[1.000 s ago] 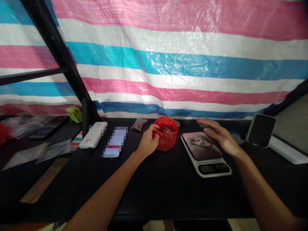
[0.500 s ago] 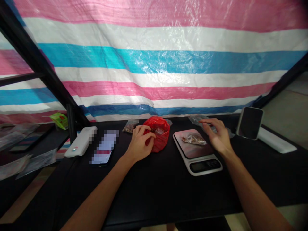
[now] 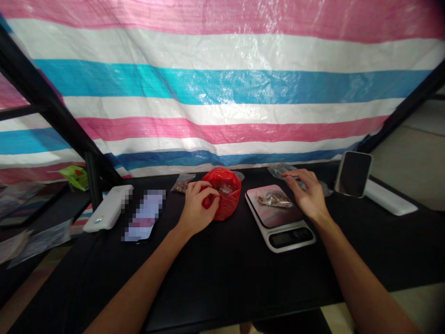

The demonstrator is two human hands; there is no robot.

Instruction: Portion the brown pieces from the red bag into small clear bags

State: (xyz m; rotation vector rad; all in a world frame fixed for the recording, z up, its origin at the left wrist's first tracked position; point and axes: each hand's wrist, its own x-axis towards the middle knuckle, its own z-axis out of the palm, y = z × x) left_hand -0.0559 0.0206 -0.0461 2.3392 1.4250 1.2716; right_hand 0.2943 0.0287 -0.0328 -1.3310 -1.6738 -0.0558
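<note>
At the left rim of a red plastic bag (image 3: 227,208), my left hand (image 3: 199,206) has its thumb and fingers bent together, with red film showing through the loop they make. Their tips are partly hidden. Small clear packets (image 3: 225,189) show in the bag's mouth. A white kitchen scale (image 3: 274,215) stands to the right, bearing a clear packet of small brownish pieces (image 3: 274,198). My right hand (image 3: 308,192) hovers by the scale's far right corner, thumb and fingers apart, close to clear plastic bags (image 3: 278,170) behind it.
Another filled packet (image 3: 183,183) lies left of the red bag. A phone (image 3: 145,215) and a white device (image 3: 109,208) are at left. At right, a dark-screened device (image 3: 354,174) stands by a white bar (image 3: 391,197). Striped sheeting (image 3: 222,88) hangs behind the black table (image 3: 222,283).
The whole view has shifted slightly, so things sit a little further left. Both hands stay nearly in place; the left fingers have shifted slightly at the red bag's rim.
</note>
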